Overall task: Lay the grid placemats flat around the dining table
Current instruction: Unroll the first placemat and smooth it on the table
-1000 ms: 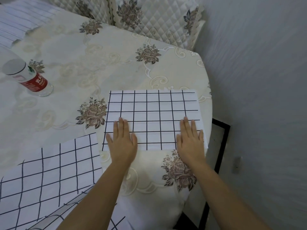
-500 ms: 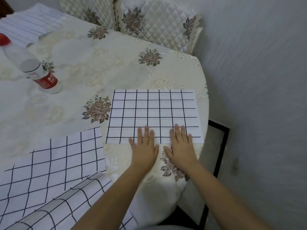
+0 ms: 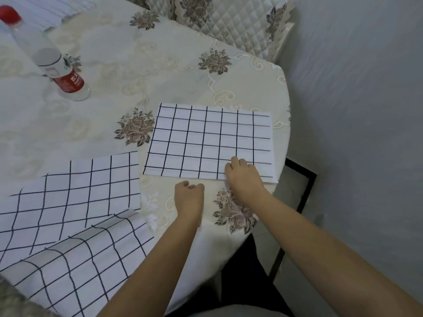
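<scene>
Both hands have drawn back toward the near edge: the left hand (image 3: 189, 195) now sits curled, holding nothing, on the floral tablecloth (image 3: 160, 72) just clear of the grid placemat (image 3: 207, 140), while the right hand (image 3: 243, 176) rests with fingers (image 3: 235, 161) bent on the placemat's near right corner. That placemat lies flat, long axis left-right, close to the table's rounded edge. Curling placemats (image 3: 73, 225) wait nearer the left hand; a water bottle (image 3: 58, 69) stands well apart.

**Soft, even indoor light, slight blur**

Diffuse and fairly dim, without glare. Faint shadows only under the bare forearms. Mild motion smear on the clear plastic bottle with red cap (image 3: 48, 56). Wide-angle bending toward the edges, grey wall (image 3: 366, 110) soft.
</scene>
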### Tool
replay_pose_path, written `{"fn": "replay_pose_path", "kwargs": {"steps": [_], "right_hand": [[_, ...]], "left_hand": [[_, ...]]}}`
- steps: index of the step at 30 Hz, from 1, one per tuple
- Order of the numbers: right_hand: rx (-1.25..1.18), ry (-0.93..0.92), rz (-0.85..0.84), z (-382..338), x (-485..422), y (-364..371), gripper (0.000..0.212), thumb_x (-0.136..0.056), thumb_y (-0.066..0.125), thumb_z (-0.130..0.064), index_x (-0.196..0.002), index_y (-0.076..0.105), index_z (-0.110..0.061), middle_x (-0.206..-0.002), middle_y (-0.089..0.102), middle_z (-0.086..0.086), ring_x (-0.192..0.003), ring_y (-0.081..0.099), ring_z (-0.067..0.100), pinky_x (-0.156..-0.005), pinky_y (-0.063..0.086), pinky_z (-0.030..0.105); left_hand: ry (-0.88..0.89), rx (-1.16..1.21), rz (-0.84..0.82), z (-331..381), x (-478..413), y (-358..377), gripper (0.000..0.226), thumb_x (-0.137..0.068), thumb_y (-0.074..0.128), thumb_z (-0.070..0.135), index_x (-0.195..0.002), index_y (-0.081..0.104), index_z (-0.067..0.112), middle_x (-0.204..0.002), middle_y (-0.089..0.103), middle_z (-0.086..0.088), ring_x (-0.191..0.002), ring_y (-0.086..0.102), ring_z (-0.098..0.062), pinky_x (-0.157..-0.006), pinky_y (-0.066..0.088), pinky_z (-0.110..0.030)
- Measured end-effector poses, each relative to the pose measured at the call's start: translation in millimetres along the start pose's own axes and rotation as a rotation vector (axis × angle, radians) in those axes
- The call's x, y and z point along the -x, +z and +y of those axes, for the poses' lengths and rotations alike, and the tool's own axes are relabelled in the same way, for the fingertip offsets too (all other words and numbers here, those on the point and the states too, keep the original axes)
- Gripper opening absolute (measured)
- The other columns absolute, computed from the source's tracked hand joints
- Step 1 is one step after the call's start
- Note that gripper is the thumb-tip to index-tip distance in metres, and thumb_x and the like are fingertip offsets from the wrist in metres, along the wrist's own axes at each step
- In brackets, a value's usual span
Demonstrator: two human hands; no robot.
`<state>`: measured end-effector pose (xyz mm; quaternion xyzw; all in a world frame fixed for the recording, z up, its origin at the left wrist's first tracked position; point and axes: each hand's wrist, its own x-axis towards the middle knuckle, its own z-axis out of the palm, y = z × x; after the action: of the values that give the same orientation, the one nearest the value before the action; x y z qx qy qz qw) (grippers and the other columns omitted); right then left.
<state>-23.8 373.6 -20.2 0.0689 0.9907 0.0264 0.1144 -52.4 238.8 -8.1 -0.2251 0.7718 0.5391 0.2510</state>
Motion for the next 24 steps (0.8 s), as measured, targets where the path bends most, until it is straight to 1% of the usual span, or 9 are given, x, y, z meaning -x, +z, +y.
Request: {"fn": "replay_pose_path", "kwargs": {"steps": [3,6,7,9,11,15,19,22,24], "right_hand": [[-0.052,-0.023,0.018,10,-18,-6,0.047,-0.019,0.081,-0.006,-0.061,0.058,-0.004,-0.061,0.054,0.011,-0.046,0.051,0.024,-0.039,0.035,0.023],[-0.168,-0.092,-0.017,24,-37,-22,0.018,-0.069,0.068,-0.009,-0.081,0.055,-0.004,-0.081,0.054,0.012,-0.068,0.055,0.030,-0.054,0.032,0.030],[-0.211,-0.122,-0.067,32,-47,-25,0.005,-0.081,0.054,-0.009,-0.081,0.049,-0.007,-0.083,0.050,0.010,-0.071,0.051,0.029,-0.057,0.031,0.030],[-0.309,-0.161,-0.152,45,-58,-36,0.023,-0.087,0.042,-0.008,-0.066,0.033,-0.012,-0.071,0.035,0.003,-0.059,0.036,0.020,-0.054,0.027,0.031],[-0.392,-0.179,-0.196,58,-68,-49,0.028,-0.088,0.042,-0.009,-0.063,0.030,-0.015,-0.066,0.030,0.000,-0.058,0.033,0.019,-0.051,0.025,0.031],[-0.691,-0.239,-0.280,81,-91,-84,0.020,-0.090,0.047,-0.017,-0.070,0.044,-0.017,-0.066,0.040,-0.004,-0.062,0.040,0.015,-0.052,0.028,0.027],[-0.897,-0.348,-0.347,79,-110,-118,0.034,-0.089,0.051,-0.017,-0.062,0.029,-0.017,-0.060,0.031,-0.005,-0.052,0.029,0.008,-0.050,0.021,0.024],[-1.194,-0.390,-0.473,73,-127,-136,0.017,-0.087,0.053,-0.012,-0.070,0.052,-0.015,-0.067,0.051,-0.007,-0.061,0.047,0.004,-0.060,0.036,0.019],[-1.375,-0.358,-0.541,72,-138,-143,0.017,-0.088,0.052,-0.007,-0.077,0.061,-0.016,-0.075,0.060,-0.005,-0.070,0.056,0.009,-0.068,0.043,0.025]], "left_hand": [[-0.264,0.324,-0.029,25,-10,9,0.034,-0.088,0.053,0.009,-0.116,0.051,-0.009,-0.082,0.058,-0.009,-0.079,0.061,-0.019,-0.061,0.046,-0.028],[-0.329,0.492,-0.003,50,-21,24,0.016,-0.089,0.057,0.015,-0.095,0.056,0.000,-0.078,0.059,-0.008,-0.088,0.062,-0.019,-0.081,0.051,-0.038],[-0.335,0.524,0.003,59,-25,31,0.015,-0.090,0.057,0.017,-0.089,0.056,0.002,-0.076,0.059,-0.008,-0.081,0.062,-0.018,-0.077,0.051,-0.036],[-0.340,0.542,0.018,74,-30,43,0.015,-0.090,0.055,0.017,-0.080,0.054,0.006,-0.069,0.056,-0.009,-0.060,0.055,-0.017,-0.056,0.044,-0.027],[-0.323,0.517,0.070,86,-35,52,0.019,-0.088,0.054,0.014,-0.071,0.049,0.007,-0.065,0.051,-0.009,-0.052,0.046,-0.017,-0.048,0.033,-0.026],[-0.074,0.422,0.235,120,-36,58,0.019,-0.086,0.051,0.013,-0.067,0.047,0.011,-0.063,0.052,-0.007,-0.055,0.049,-0.017,-0.047,0.032,-0.024],[0.177,0.321,0.407,168,-23,46,0.025,-0.083,0.051,0.017,-0.061,0.045,0.010,-0.048,0.055,-0.002,-0.049,0.048,-0.017,-0.050,0.034,-0.028],[0.333,0.287,0.502,200,-15,37,0.029,-0.082,0.051,0.018,-0.054,0.045,0.014,-0.041,0.054,0.001,-0.039,0.048,-0.010,-0.049,0.039,-0.025],[0.418,0.262,0.546,218,-11,35,0.029,-0.082,0.050,0.018,-0.054,0.044,0.012,-0.037,0.052,0.000,-0.037,0.049,-0.010,-0.047,0.041,-0.024]]}}
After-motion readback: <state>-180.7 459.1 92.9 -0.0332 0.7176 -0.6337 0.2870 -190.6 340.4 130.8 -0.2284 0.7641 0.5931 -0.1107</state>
